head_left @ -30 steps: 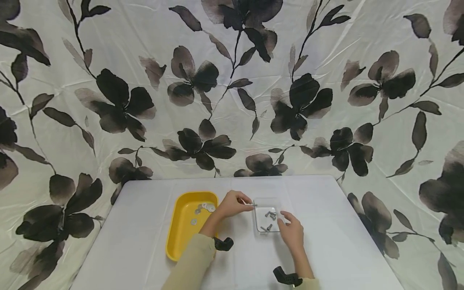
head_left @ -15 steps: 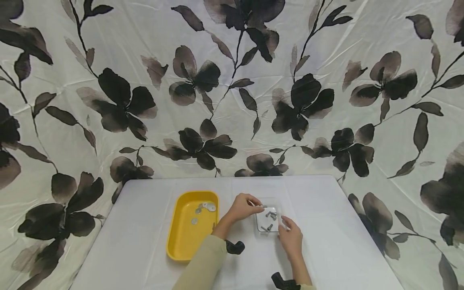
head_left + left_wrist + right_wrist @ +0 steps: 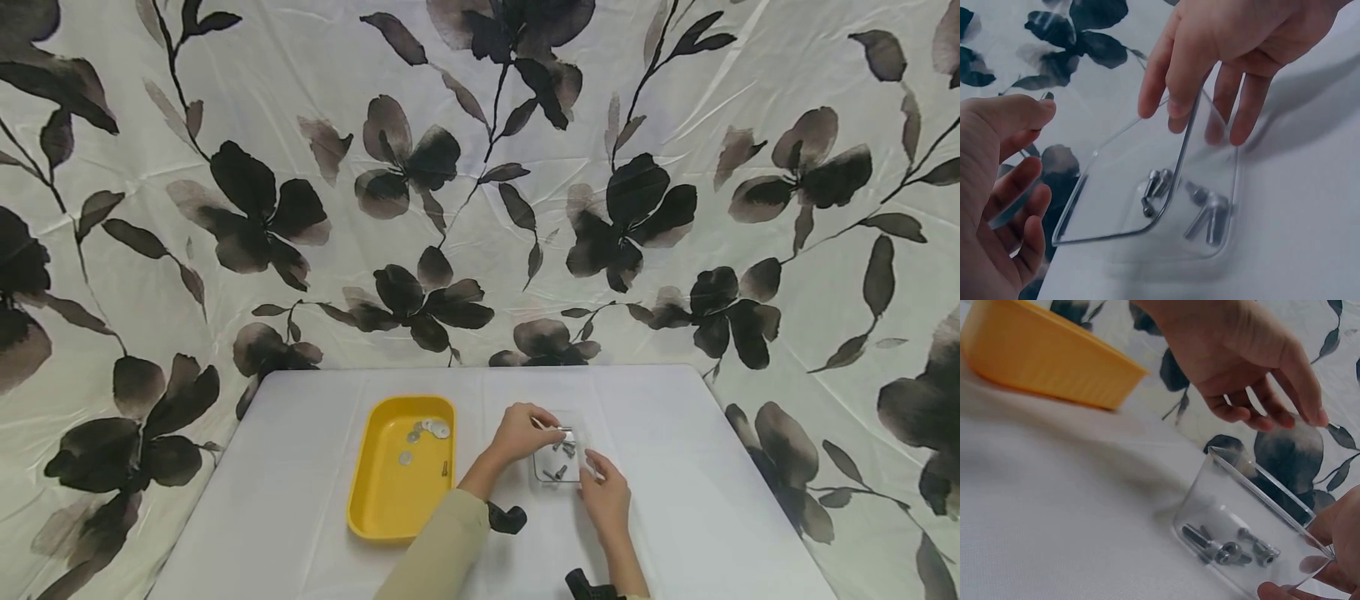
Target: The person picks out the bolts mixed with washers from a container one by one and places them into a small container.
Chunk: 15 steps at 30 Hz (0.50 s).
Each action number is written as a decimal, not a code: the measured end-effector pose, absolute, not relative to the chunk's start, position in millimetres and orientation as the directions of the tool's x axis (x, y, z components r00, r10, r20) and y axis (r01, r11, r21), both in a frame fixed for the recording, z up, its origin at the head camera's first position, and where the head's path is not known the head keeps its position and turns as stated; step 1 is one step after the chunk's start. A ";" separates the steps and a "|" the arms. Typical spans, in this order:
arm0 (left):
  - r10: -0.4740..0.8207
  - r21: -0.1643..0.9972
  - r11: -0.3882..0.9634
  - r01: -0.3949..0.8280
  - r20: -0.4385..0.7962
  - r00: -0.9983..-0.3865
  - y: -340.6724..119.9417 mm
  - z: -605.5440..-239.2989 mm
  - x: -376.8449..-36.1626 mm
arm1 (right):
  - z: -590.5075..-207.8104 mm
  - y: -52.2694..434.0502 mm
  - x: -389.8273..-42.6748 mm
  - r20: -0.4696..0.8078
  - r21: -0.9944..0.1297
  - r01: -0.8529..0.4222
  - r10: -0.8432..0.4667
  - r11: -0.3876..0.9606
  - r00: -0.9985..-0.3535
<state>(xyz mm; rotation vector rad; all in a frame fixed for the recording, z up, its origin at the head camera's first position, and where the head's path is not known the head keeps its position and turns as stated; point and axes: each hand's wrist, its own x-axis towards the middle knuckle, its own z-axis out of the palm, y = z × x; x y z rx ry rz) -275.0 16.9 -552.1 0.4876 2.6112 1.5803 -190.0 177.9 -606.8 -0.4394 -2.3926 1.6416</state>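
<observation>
Clear plastic forms the small square dish [image 3: 558,467] that sits on the white table [image 3: 675,500] between the two hands, with a few short metal bolts [image 3: 1200,209] lying loose on its floor. The left hand [image 3: 521,433] hangs over the far-left corner of the dish, its fingers [image 3: 1285,394] bent downward and spread just above the rim; in the head view a thin metal piece [image 3: 551,428] shows at its fingertips, but whether the fingers pinch it or only hover beside it cannot be told. The right hand [image 3: 606,498] is at the near-right side of the dish, thumb [image 3: 1019,112] on one side of the wall and loosely curled fingers on the other, fingertips against the clear plastic at the corner, so it appears to steady the dish by its rim. The bolts lie directly below the left fingertips and just ahead of the right thumb. To the left of the left hand, apart from the dish, stands a yellow tray [image 3: 382,500] holding several silver washers [image 3: 431,428].
</observation>
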 end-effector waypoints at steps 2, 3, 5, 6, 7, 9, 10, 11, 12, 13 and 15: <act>0.270 0.860 0.453 0.236 0.121 -0.955 22.2 -551.2 -274.0 | -606.5 178.0 -190.6 0.006 -0.935 0.121 0.356 0.332 -0.935; 0.258 0.853 0.467 0.235 0.122 -0.958 24.9 -551.1 -273.5 | -606.1 178.0 -190.7 0.005 -0.936 0.120 0.355 0.331 -0.935; 0.239 0.843 0.485 0.231 0.127 -0.963 30.1 -549.7 -271.9 | -605.8 178.5 -190.9 0.005 -0.937 0.119 0.355 0.327 -0.935; 0.232 0.840 0.491 0.232 0.130 -0.964 32.4 -549.2 -271.6 | -605.3 178.8 -191.0 0.006 -0.939 0.116 0.354 0.324 -0.935; 0.227 0.836 0.496 0.233 0.135 -0.965 34.5 -548.7 -271.3 | -605.1 179.3 -191.2 0.008 -0.940 0.114 0.353 0.322 -0.936; 0.223 0.833 0.497 0.243 0.148 -0.964 37.6 -547.7 -271.4 | -604.7 180.5 -191.6 0.008 -0.942 0.111 0.351 0.317 -0.936; 0.223 0.832 0.496 0.248 0.153 -0.963 38.5 -547.4 -271.4 | -604.6 180.9 -191.6 0.010 -0.944 0.107 0.351 0.313 -0.936; 0.223 0.831 0.499 0.246 0.151 -0.963 39.4 -547.9 -271.6 | -604.4 181.1 -191.5 0.016 -0.945 0.100 0.348 0.312 -0.937; 0.223 0.831 0.499 0.246 0.152 -0.963 39.9 -548.4 -271.6 | -604.8 181.1 -191.4 0.015 -0.946 0.099 0.349 0.307 -0.937; 0.221 0.831 0.499 0.244 0.150 -0.964 40.3 -548.9 -271.4 | -605.3 180.9 -191.3 0.012 -0.948 0.099 0.346 0.302 -0.938; 0.223 0.833 0.497 0.242 0.147 -0.964 40.8 -549.6 -270.8 | -606.1 180.2 -191.1 0.010 -0.951 0.097 0.342 0.293 -0.940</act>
